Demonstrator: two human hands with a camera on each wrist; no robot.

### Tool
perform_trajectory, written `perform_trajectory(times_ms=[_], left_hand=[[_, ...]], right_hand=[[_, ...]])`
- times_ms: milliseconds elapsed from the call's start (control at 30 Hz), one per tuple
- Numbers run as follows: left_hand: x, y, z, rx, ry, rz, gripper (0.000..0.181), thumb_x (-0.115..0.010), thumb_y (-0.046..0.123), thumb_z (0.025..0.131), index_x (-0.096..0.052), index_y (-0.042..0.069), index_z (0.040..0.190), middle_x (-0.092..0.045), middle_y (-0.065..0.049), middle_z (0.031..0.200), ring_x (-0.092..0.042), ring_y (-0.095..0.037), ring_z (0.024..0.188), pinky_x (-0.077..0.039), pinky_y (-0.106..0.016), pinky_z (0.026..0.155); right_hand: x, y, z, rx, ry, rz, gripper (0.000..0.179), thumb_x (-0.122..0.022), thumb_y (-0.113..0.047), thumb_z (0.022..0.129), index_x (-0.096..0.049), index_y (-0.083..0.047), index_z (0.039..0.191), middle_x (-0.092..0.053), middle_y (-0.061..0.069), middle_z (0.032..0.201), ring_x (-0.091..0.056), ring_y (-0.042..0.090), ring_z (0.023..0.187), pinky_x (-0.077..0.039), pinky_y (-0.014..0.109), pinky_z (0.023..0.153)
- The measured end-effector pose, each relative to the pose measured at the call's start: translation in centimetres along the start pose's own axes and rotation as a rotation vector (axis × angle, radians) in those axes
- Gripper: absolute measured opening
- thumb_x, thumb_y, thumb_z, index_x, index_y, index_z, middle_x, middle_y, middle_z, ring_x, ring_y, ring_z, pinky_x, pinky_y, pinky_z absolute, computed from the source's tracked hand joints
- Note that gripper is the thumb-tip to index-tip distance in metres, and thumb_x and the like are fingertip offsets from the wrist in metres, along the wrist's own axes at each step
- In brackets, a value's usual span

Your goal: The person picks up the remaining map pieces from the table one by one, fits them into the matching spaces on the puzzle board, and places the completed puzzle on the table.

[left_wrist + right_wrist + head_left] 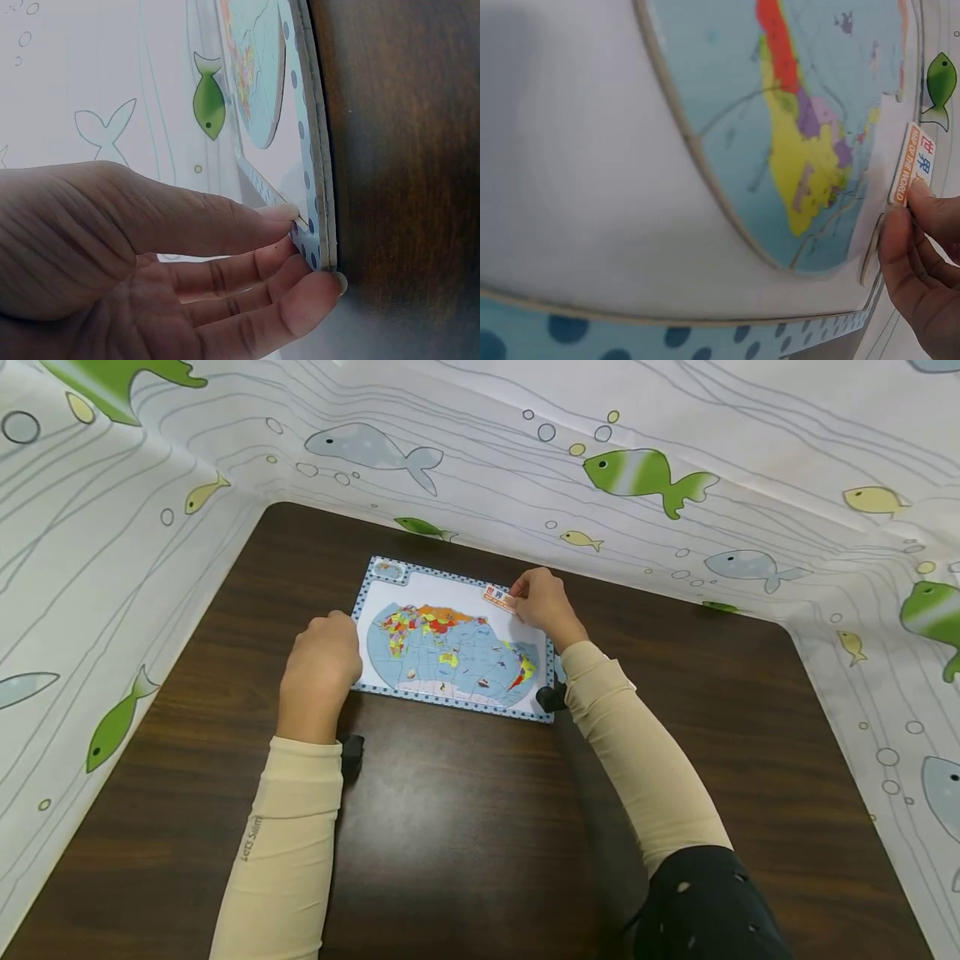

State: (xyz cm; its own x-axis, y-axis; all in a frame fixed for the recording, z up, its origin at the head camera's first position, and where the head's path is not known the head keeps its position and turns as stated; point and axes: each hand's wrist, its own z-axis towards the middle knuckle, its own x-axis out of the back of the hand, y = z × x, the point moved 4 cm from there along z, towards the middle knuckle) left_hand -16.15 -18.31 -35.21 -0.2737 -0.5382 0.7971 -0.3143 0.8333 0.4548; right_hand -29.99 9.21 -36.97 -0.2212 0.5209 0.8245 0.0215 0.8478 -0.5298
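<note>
A world map jigsaw puzzle board [397, 587] with a blue dotted border lies on the table. My left hand [322, 656] is at its left edge; in the left wrist view the thumb [274, 216] lies on the dotted border and a fingertip is at the board's outer edge, gripping it. Near the board's top edge, my right hand [543, 602] pinches a title piece [498, 598] with red characters and an orange strip. In the right wrist view that title piece [911, 161] reads "MAP OF THE WORLD", its end covered by the fingers. Map pieces [465, 652] fill much of the oval.
The dark wood table [450, 827] extends around the board. A white sheet [487, 410] printed with fish stands behind and along both sides of the table. Small black devices, including one by the right wrist [551, 697], are at both wrists.
</note>
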Motion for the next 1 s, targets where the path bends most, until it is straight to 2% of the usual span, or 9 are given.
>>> perform_trajectory(times_ms=[200,467,800,1000], left_hand=[[0.10,0.21,0.04,0.001,0.005,0.008,0.048,-0.059,-0.002,0.098,-0.045,-0.021,0.139,-0.060,-0.038,0.119,-0.059,-0.044,0.094,-0.058,-0.051,0.077],[-0.03,0.15,-0.14,-0.001,0.013,0.009,0.046,-0.060,-0.003,0.098,-0.046,-0.020,0.138,-0.061,-0.037,0.117,-0.060,-0.044,0.093,-0.058,-0.051,0.078],[-0.14,0.19,-0.26,0.004,0.011,0.008,0.045,-0.059,-0.003,0.098,-0.047,-0.020,0.137,-0.061,-0.038,0.117,-0.060,-0.044,0.094,-0.058,-0.052,0.079],[-0.03,0.21,-0.16,-0.003,0.005,0.021,0.046,-0.059,-0.002,0.098,-0.045,-0.022,0.138,-0.060,-0.039,0.119,-0.060,-0.045,0.096,-0.059,-0.055,0.082]], right_hand=[[0.11,-0.01,-0.01,0.009,0.033,-0.044,0.018,-0.068,-0.015,0.106,-0.069,-0.002,0.118,-0.069,0.017,0.122,-0.060,0.030,0.107,-0.055,0.043,0.098],[-0.19,0.23,0.21,0.045,0.050,-0.075,0.014,-0.067,-0.013,0.106,-0.071,-0.003,0.115,-0.067,0.016,0.117,-0.058,0.030,0.106,-0.053,0.042,0.095],[-0.41,0.24,0.10,0.059,0.073,-0.072,0.016,-0.070,-0.013,0.105,-0.069,-0.004,0.118,-0.067,0.015,0.120,-0.059,0.030,0.110,-0.054,0.044,0.101],[-0.03,0.25,-0.01,0.069,0.066,-0.083,0.014,-0.071,-0.013,0.104,-0.070,-0.004,0.115,-0.068,0.015,0.115,-0.059,0.029,0.105,-0.053,0.043,0.096]])
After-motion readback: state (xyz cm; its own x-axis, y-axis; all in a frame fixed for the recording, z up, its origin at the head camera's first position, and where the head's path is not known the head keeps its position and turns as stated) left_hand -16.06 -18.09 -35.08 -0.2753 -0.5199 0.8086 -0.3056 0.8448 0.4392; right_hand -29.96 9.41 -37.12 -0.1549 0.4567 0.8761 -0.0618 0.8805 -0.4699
